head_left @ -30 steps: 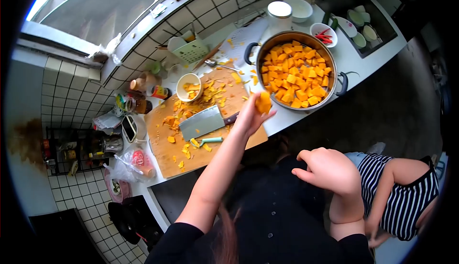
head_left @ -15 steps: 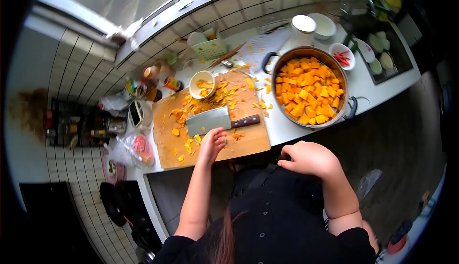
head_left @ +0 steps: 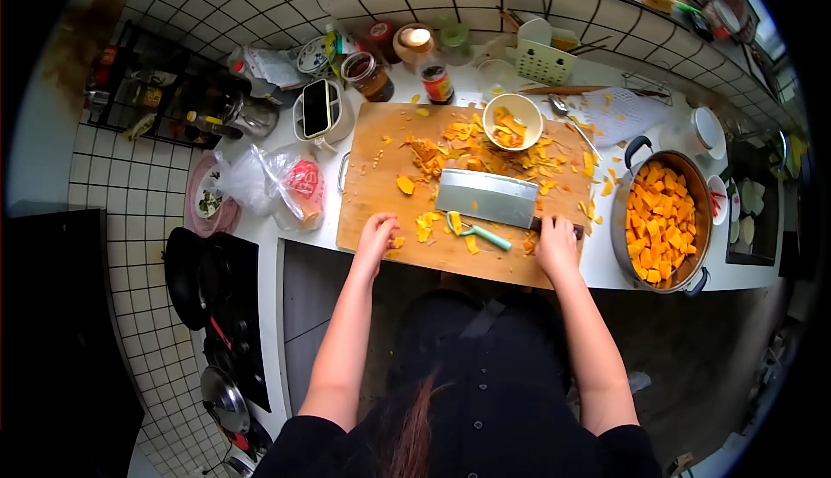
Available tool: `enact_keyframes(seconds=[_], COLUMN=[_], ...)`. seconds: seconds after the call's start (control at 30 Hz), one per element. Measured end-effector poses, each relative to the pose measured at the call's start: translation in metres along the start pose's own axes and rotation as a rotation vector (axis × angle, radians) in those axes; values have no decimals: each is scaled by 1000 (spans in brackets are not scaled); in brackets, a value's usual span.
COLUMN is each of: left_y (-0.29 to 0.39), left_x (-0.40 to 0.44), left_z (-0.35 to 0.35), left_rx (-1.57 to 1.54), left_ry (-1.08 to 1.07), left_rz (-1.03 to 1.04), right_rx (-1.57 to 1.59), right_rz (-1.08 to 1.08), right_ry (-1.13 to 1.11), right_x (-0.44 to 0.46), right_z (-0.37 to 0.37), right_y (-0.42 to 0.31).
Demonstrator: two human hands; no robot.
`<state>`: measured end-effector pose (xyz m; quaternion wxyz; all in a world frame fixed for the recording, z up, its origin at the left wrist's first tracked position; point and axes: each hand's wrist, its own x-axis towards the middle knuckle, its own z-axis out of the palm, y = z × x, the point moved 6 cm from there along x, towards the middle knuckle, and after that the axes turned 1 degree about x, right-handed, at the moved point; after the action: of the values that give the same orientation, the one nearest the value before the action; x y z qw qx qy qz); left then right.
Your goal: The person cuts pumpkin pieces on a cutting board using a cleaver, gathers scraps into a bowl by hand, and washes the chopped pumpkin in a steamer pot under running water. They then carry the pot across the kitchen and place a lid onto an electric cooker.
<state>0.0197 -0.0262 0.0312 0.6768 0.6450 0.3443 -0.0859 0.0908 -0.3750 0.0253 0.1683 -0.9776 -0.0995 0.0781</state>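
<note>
My left hand [head_left: 376,240] is at the front left edge of the wooden board [head_left: 368,166], fingers curled beside small orange scraps. Whether anything is in it is hidden. My right hand [head_left: 557,246] is closed around the dark handle of the cleaver [head_left: 487,196], whose wide blade lies flat on the board. Between my hands rests a peeler [head_left: 490,236] with a pale green handle. Behind the blade, a cream bowl [head_left: 512,122] holds orange scraps, with peelings around it. Right of the board stands a large pot [head_left: 619,223] full of orange cubes.
Plastic bags [head_left: 277,186] and a phone [head_left: 317,108] on a white container are at the left. Jars [head_left: 368,76] and a green utensil holder [head_left: 545,62] stand behind the board. At the right is a sink [head_left: 751,249]; pans [head_left: 186,275] are at lower left.
The view has swung left. My left hand, earlier holding an orange piece near the pot, has moved to the board's left edge. My right hand has come from my body onto the cleaver handle.
</note>
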Motion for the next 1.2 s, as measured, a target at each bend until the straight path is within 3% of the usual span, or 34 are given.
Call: enact_keyframes(seconds=[0.23,0.33,0.43,0.53,0.67,0.93,1.03,1.2], left_y=[65,103,110,100,102,111,109,78], left_x=[100,110,128,149,153,143,129,82], left_z=[20,49,72,87,88,70,46,-20], left_rx=[661,1077,1231,1476,1478,1182,951,972], left_ry=[-97,1,-209,-348,-354,-224,-130,109], left_rz=[496,979,969,825,748,627,541,384], right_rx=[-138,-159,-195,-207,-283,-198,-166,46], right_rz=[90,124,113,119,59,-65,-1,229], right_ry=[52,47,38,21,40,29,-157,-310], right_x=[7,8,6,9,19,34,29,2], right_z=[1,2,3,3,10,-12,-24,-45], right_y=[-8,-13,-15,-16,-13,-23,-31,-58])
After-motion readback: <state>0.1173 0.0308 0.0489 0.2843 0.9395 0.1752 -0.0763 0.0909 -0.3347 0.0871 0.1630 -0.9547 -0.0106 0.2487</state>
